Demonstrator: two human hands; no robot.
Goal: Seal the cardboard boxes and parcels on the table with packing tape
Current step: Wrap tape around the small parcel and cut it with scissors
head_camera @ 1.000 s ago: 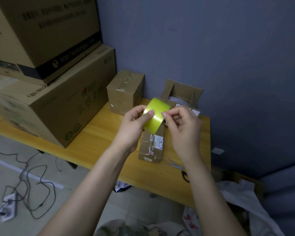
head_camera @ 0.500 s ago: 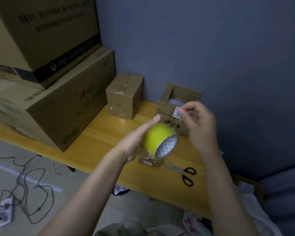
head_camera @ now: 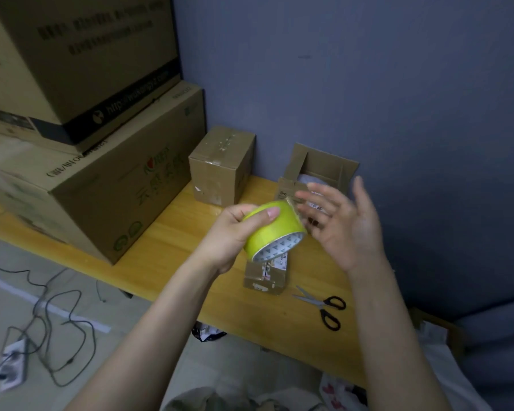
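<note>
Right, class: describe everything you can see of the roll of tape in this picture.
The roll of tape is a wide, glossy yellow-green band wound on a core whose inside is white with a grey triangle pattern. It is held in the air above the wooden table, tilted so that its open end faces down and towards the camera. The left hand grips it, thumb across the outer band. The right hand is open beside it, fingers spread near its upper edge.

My left hand (head_camera: 232,232) holds the tape roll (head_camera: 275,229) above a small parcel (head_camera: 266,277) on the table (head_camera: 166,247); scissors (head_camera: 324,307) lie right of it, an open box (head_camera: 318,173) behind.
</note>
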